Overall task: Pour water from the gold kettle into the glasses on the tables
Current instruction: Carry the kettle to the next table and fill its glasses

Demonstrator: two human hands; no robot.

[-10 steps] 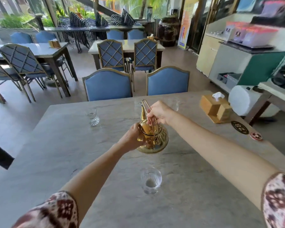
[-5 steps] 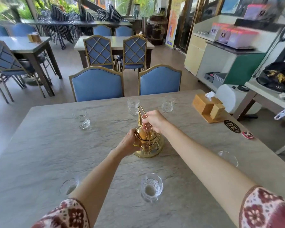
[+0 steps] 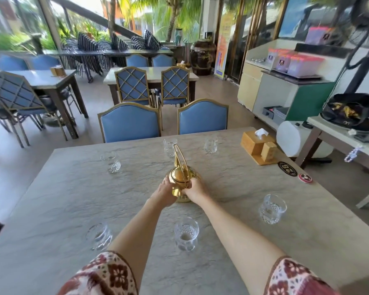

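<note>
The gold kettle (image 3: 180,177) stands upright on the grey stone table (image 3: 73,199), its tall handle raised. My left hand (image 3: 164,193) cups its left side and my right hand (image 3: 195,188) holds its right side low near the base. Several cut-glass tumblers ring it: one near me (image 3: 186,234) with a little water, one near left (image 3: 98,236), one near right (image 3: 272,211), and three at the far side (image 3: 111,160), (image 3: 169,146), (image 3: 210,145).
A wooden tissue box (image 3: 259,146) and two round coasters (image 3: 287,168) sit at the table's right edge. Two blue chairs (image 3: 130,122) stand behind the table. Other tables, chairs and a counter (image 3: 285,90) fill the room beyond.
The kettle came down from the air onto the table. My right hand left the top handle and moved down to the kettle's side. The view pulled back, showing more glasses.
</note>
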